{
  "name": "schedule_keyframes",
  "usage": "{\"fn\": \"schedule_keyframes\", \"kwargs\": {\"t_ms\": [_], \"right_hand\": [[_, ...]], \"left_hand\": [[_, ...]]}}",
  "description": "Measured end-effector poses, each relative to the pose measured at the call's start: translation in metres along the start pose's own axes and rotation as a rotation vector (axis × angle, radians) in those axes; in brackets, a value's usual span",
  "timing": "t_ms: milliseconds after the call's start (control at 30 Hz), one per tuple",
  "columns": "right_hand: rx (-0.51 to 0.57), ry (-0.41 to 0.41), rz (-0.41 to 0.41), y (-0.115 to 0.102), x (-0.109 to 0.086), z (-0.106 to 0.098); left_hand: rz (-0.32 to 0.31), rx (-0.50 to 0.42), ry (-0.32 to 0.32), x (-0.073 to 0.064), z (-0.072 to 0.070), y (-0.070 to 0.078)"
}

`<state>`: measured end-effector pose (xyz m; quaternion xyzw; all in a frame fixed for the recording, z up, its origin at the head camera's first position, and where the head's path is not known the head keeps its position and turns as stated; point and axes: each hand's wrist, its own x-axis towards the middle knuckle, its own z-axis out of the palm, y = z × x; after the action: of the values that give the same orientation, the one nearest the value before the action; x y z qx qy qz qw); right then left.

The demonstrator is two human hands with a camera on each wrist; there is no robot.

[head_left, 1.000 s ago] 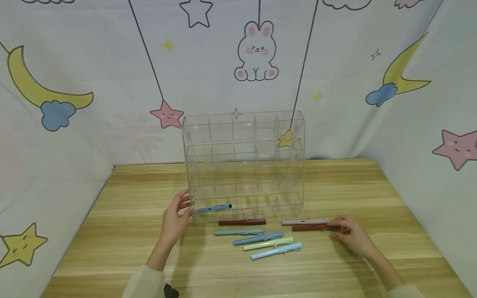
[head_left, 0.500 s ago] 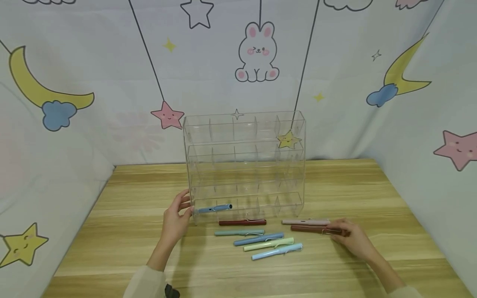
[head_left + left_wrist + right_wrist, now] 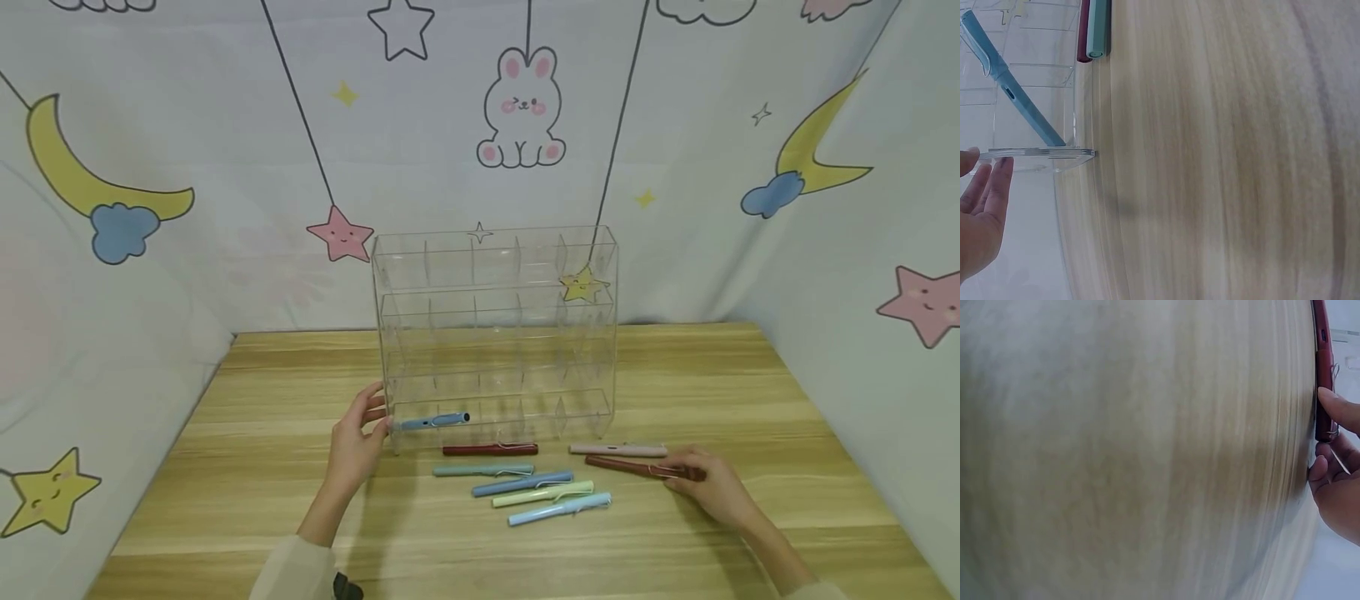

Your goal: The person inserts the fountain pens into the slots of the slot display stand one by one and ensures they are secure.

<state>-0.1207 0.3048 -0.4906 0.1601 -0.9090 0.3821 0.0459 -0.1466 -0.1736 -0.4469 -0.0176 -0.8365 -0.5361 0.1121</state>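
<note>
A clear acrylic rack [image 3: 495, 333] with several compartments stands on the table. My left hand [image 3: 358, 446] holds its left side panel at the lower front edge, thumb and fingers around the edge. A blue pen [image 3: 431, 422] lies slanted in the bottom tier, just inside that panel. My right hand [image 3: 716, 487] pinches the capped end of a brownish-red pen [image 3: 626, 466] between thumb and fingers. That pen lies at a slight slant beside a pale pinkish pen [image 3: 618, 450]. In the right wrist view the thumb presses on the red cap [image 3: 1325, 394] near its clip.
In front of the rack lie a dark red pen [image 3: 491, 450], a teal pen [image 3: 483, 471], a blue capped pen [image 3: 522, 484], a light green pen [image 3: 543, 494] and a light blue pen [image 3: 559, 509]. A printed curtain [image 3: 435, 183] hangs behind the wooden table [image 3: 285, 367].
My right hand has shifted slightly toward me and right. The brownish-red pen has swung aslant, its cap end now farther from the pale pinkish pen. The left hand keeps its place on the rack.
</note>
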Motion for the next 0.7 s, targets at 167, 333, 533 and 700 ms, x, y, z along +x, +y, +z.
{"fn": "schedule_keyframes", "kwargs": {"t_ms": [167,333,533,700], "right_hand": [[0.026,-0.026,0.006,0.001,-0.002,-0.002],[0.065,-0.055,0.002,0.005,-0.004,-0.006],[0.081,-0.058,-0.011,-0.002,-0.001,-0.013],[0.123,-0.08,-0.02,-0.016,0.005,-0.022]], "left_hand": [[0.01,-0.001,-0.003,0.0,0.0,0.0],[0.003,0.001,0.0,-0.001,0.001,0.001],[0.009,0.0,0.001,-0.001,0.001,0.001],[0.006,0.0,0.004,-0.001,0.0,0.001]]}}
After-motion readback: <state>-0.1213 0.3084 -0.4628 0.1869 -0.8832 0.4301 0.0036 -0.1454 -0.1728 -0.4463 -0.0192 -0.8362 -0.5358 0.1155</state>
